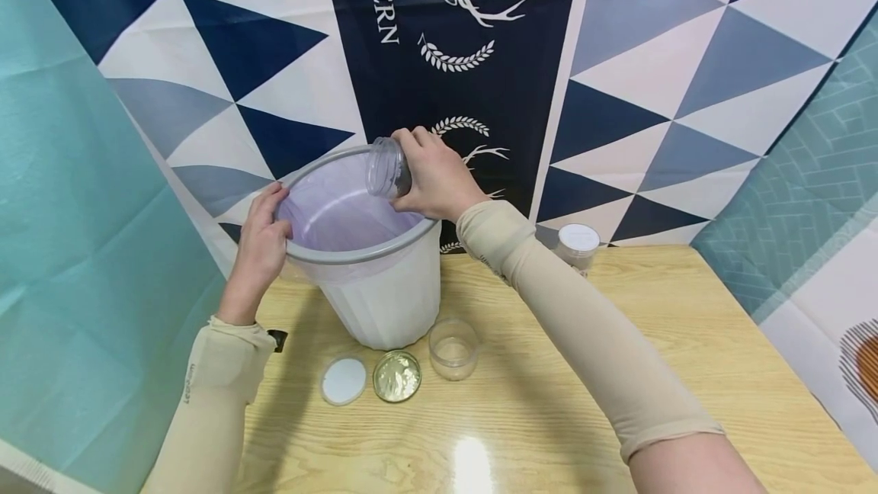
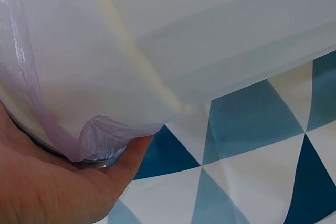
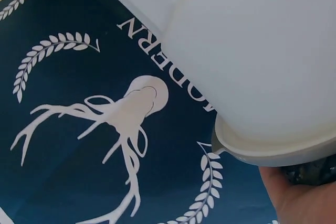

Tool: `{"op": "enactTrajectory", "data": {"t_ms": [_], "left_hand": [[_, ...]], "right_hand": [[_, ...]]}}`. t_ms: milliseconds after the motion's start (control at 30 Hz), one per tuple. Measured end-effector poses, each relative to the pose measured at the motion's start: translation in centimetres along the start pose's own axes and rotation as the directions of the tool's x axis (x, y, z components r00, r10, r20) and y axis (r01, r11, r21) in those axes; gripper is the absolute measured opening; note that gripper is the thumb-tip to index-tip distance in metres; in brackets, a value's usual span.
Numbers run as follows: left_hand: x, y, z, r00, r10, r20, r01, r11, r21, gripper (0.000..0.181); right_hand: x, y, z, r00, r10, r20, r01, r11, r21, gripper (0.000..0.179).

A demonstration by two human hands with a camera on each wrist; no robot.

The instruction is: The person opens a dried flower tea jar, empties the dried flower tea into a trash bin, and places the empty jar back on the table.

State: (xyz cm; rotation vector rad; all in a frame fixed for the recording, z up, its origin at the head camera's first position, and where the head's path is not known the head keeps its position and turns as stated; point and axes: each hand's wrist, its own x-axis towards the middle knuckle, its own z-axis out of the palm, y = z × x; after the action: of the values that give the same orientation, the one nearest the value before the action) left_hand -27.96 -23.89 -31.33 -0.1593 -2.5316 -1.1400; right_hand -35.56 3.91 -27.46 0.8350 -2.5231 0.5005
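Note:
A white trash bin [image 1: 384, 296] with a grey rim stands tilted on the table, lined with a thin lilac bag [image 1: 329, 212]. My left hand [image 1: 262, 242] grips the rim at its left side; in the left wrist view its thumb and fingers pinch the rim and the bag's edge [image 2: 105, 137]. Over the bin's right side my right hand [image 1: 439, 174] holds a clear jar [image 1: 384, 166] on its side, mouth towards the bin's inside. Something dark shows at the jar's base. In the right wrist view the bin hides most of the jar and part of the hand [image 3: 304, 203].
In front of the bin lie a white lid [image 1: 344, 380], a shiny gold-coloured round piece [image 1: 397, 376] and a clear round container [image 1: 454, 351]. Another clear jar with a white lid [image 1: 578, 242] stands by the patterned back cloth [image 1: 617, 143], partly behind the right arm.

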Motion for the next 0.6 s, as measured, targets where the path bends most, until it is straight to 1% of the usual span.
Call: {"op": "enactTrajectory", "data": {"t_ms": [300,600], "left_hand": [[0.0,0.0,0.0,1.0,-0.016,0.011,0.016,1.0,-0.01,0.069],[0.0,-0.1,0.0,1.0,-0.017,0.003,0.017,1.0,-0.019,0.068]], "right_hand": [[0.0,-0.6,-0.3,0.998,-0.059,-0.003,0.058,0.993,-0.105,0.088],[0.1,-1.2,-0.3,0.994,-0.113,0.006,0.112,0.971,-0.212,0.085]]}}
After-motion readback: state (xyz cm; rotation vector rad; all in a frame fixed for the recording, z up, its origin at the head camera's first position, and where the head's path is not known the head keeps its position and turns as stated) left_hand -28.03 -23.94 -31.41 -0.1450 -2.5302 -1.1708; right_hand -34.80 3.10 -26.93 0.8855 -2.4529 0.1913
